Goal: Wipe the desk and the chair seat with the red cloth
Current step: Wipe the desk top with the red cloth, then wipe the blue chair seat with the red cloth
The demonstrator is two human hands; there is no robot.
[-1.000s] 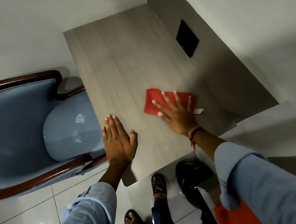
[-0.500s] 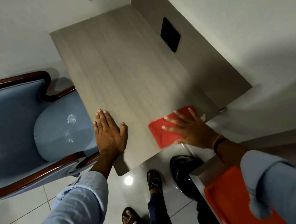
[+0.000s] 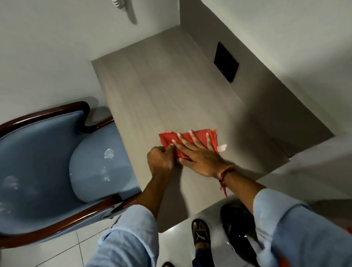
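The red cloth [image 3: 201, 136] lies folded on the grey wood-grain desk [image 3: 165, 86], near its middle. My right hand [image 3: 197, 155] presses flat on the cloth with fingers spread. My left hand [image 3: 159, 160] is curled at the cloth's left edge, its fingertips pinching the fabric. The blue chair seat [image 3: 100, 163] sits left of the desk, partly tucked under it, with whitish smudges on the cushion. A dark wooden frame rims the chair [image 3: 28, 120].
A black socket plate [image 3: 226, 65] sits in the desk's right side panel. White walls close in the desk at the back and right. Below are a glossy black bin [image 3: 238, 229], my sandalled feet [image 3: 200, 232] on pale tiles, and something orange at the bottom right.
My right hand slid the cloth from the desk's near right corner back toward the middle. My left hand left its flat rest on the desk edge and now pinches the cloth.
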